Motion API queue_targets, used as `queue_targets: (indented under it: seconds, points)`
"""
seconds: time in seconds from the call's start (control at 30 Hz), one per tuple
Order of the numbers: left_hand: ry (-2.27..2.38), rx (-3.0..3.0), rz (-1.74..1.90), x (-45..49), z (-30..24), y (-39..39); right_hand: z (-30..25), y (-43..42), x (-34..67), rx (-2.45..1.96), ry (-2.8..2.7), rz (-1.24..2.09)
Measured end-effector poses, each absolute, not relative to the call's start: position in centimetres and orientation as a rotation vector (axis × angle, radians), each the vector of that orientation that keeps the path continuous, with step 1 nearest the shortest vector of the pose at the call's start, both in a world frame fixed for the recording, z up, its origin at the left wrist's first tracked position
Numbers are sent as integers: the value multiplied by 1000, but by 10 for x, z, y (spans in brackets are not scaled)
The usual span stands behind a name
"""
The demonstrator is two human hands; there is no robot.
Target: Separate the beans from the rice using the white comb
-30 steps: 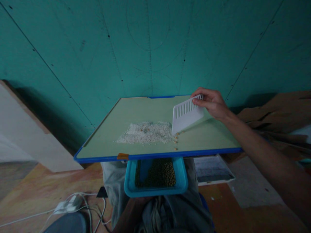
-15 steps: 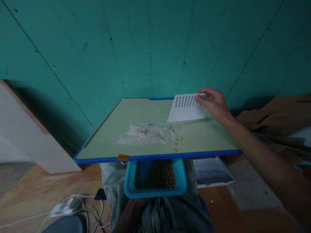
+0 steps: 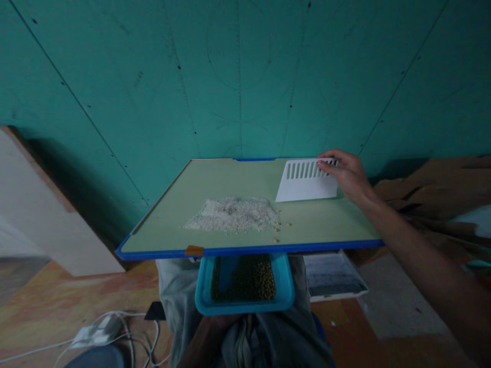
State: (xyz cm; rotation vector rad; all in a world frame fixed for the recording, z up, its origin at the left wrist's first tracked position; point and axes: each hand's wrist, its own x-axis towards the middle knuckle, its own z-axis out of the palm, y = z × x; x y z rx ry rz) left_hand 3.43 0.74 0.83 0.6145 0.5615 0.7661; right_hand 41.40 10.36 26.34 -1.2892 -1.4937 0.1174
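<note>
My right hand point(image 3: 347, 174) pinches the slotted top edge of a white plastic scraper point(image 3: 307, 182), which stands on the far right part of a pale green board with a blue rim point(image 3: 249, 250). A flat heap of white grains point(image 3: 233, 214) lies at the board's middle, with a few yellow kernels point(image 3: 282, 227) at its right side. The scraper is apart from the heap, behind and to the right of it. Under the board's front edge a blue tray point(image 3: 286, 294) holds dark green beans point(image 3: 245, 278). My left hand point(image 3: 215, 322) is mostly hidden under that tray.
A teal wall stands right behind the board. A white power strip with cables point(image 3: 95, 335) lies on the wooden floor at lower left. A paper sheet point(image 3: 333, 278) lies under the board's right side, and brown cardboard point(image 3: 433, 184) is piled at right.
My right hand lifted the scraper off the right side of the grain heap and carried it back and to the right, turning it to face me.
</note>
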Motion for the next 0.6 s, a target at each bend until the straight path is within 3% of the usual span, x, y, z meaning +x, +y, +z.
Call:
queue_targets:
  seconds: [0.6]
  points:
    - [440, 437, 763, 38, 13, 9, 254, 11, 389, -1352, -1552, -92]
